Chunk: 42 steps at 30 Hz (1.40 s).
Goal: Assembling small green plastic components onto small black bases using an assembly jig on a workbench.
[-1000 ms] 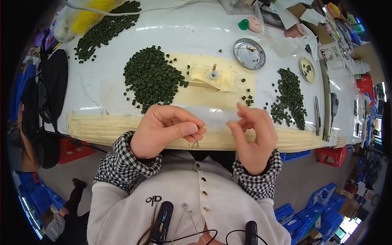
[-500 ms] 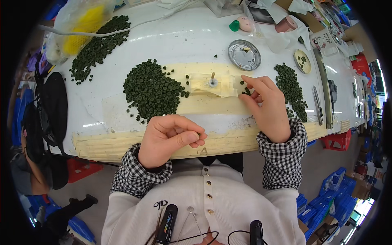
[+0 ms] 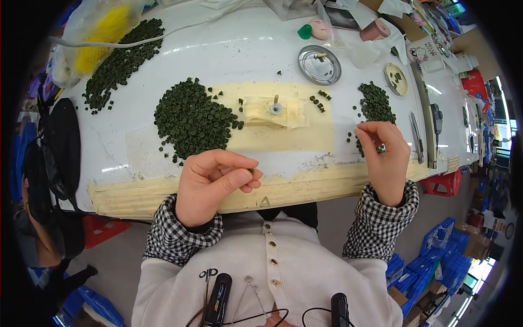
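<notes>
At the white bench (image 3: 229, 49) the left hand (image 3: 210, 185) pinches one dark green disc (image 3: 251, 171) while the right hand (image 3: 384, 155) grips a small pale piece (image 3: 381, 148), seemingly mid-assembly, and joining them looks to need careful alignment.

Left hand (image 3: 210, 182) curled, fingertips pinched; right hand (image 3: 384, 152) raised, pinching.

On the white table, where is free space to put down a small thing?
Bare white table lies between the far-left green pile and the metal dish. Also bare: the tape strip below the taped jig. The right pile and far-right corner are crowded.
</notes>
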### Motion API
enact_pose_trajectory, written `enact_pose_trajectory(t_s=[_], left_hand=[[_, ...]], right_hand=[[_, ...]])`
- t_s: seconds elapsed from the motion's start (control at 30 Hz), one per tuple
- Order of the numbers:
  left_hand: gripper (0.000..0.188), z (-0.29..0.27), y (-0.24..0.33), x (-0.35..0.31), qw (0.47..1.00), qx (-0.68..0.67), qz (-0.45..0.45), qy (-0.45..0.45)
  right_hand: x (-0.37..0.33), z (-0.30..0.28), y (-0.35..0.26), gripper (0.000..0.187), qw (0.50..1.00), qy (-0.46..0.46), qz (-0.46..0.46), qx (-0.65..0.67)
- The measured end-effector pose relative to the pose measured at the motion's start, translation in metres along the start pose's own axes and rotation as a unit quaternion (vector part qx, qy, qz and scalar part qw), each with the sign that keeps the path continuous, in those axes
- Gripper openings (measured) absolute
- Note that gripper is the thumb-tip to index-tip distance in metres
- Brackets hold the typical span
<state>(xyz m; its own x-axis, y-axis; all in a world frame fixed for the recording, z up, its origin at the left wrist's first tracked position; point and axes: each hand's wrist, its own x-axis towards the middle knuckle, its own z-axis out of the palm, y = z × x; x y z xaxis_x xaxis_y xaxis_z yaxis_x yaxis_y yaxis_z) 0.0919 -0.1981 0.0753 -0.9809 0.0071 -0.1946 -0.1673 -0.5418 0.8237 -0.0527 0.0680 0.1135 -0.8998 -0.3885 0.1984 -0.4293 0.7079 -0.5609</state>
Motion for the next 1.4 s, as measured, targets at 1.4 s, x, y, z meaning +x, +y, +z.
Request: enact_pose_trajectory(t_s=[1.4], left_hand=[[0.019,0.011,0.004,0.002,0.996,0.080,-0.026,-0.033]], right_hand=[[-0.015,0.051,-0.048,0.012,0.919,-0.160,0.025,0.360]])
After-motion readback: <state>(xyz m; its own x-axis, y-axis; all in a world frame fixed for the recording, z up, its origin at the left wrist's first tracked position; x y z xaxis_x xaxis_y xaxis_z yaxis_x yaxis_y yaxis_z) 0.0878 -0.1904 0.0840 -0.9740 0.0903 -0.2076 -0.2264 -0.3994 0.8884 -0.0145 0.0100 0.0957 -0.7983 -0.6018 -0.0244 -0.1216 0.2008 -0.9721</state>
